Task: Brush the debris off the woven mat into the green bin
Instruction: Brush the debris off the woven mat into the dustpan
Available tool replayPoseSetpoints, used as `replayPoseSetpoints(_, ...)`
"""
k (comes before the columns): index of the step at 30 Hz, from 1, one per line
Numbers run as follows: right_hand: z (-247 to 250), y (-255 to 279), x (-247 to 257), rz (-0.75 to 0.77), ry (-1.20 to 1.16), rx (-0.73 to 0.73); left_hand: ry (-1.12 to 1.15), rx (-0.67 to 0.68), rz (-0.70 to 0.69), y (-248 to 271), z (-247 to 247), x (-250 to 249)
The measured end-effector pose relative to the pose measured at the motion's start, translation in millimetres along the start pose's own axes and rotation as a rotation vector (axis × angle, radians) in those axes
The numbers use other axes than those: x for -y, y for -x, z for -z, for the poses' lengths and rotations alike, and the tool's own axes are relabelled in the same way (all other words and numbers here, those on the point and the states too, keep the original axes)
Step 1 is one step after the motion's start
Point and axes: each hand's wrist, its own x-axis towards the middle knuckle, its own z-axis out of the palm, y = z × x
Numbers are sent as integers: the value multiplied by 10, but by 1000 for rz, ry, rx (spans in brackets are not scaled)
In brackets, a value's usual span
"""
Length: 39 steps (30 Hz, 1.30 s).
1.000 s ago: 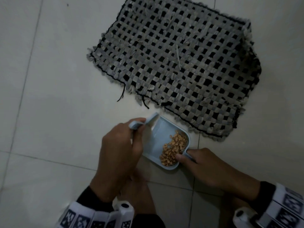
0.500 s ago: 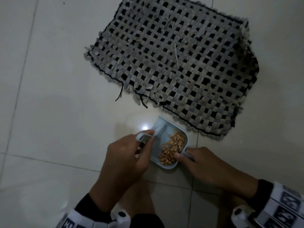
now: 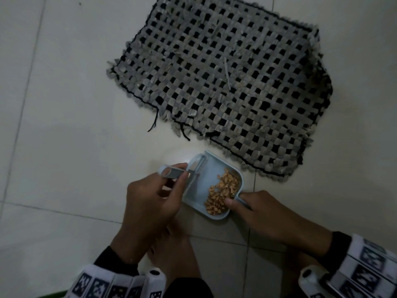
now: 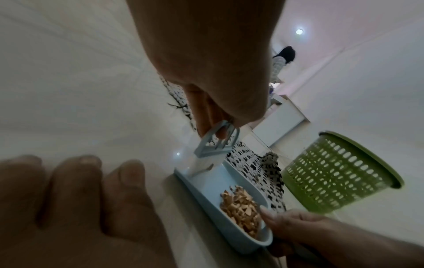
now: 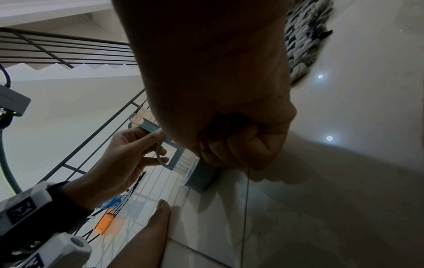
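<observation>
A grey-and-black woven mat (image 3: 225, 82) lies on the tiled floor. Just in front of its near edge sits a small light-blue dustpan (image 3: 199, 190) with a heap of tan debris (image 3: 223, 190) in it. My left hand (image 3: 150, 196) pinches the handle of a small light-blue brush (image 3: 174, 172), whose bristles (image 4: 204, 167) stand in the pan's far left corner. My right hand (image 3: 257, 209) grips the dustpan's handle, thumb by the debris. The green perforated bin (image 4: 339, 172) stands beyond the mat's corner in the left wrist view.
My bare foot (image 3: 171, 248) rests on the floor between my arms. A black railing (image 5: 69, 52) and stairs show in the right wrist view. Another person (image 4: 281, 61) stands far off. White floor tiles (image 3: 64, 125) spread to the left.
The dustpan has shifted a little away from the mat's edge. My left hand has lifted and turned the brush, so its handle now points left, bristles still in the pan.
</observation>
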Motion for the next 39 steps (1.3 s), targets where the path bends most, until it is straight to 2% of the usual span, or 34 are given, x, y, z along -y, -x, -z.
replayPoseSetpoints(4, -11, -5, -15, -4, 4, -5, -42, 3, -70, -19, 34, 7)
replayPoseSetpoints(12, -2, -20, -48, -4, 23, 6, 10, 66, -65, -63, 39, 34)
replayPoseSetpoints(14, 4, -7, -49, 12, 16, 12, 85, 31, 20, -62, 61, 19)
replayPoseSetpoints(16, 28, 13, -35, 25, -22, 0, 231, -18, 174, -82, 62, -24)
replayPoseSetpoints(18, 67, 40, 34, 25, -76, -18, 379, 11, 326, -129, 53, -84)
replayPoseSetpoints(21, 146, 69, 184, 27, -129, -54, 515, 106, 420, -214, 36, -151)
replayPoseSetpoints(28, 280, 31, 406, 58, -118, -137, 613, 173, 387, -318, 69, -275)
replayPoseSetpoints(35, 308, -19, 400, 39, -56, -142, 608, 53, 373, -375, 110, -283)
replayPoseSetpoints(39, 318, -36, 459, 53, -48, -163, 526, 45, 327, -360, 128, -293)
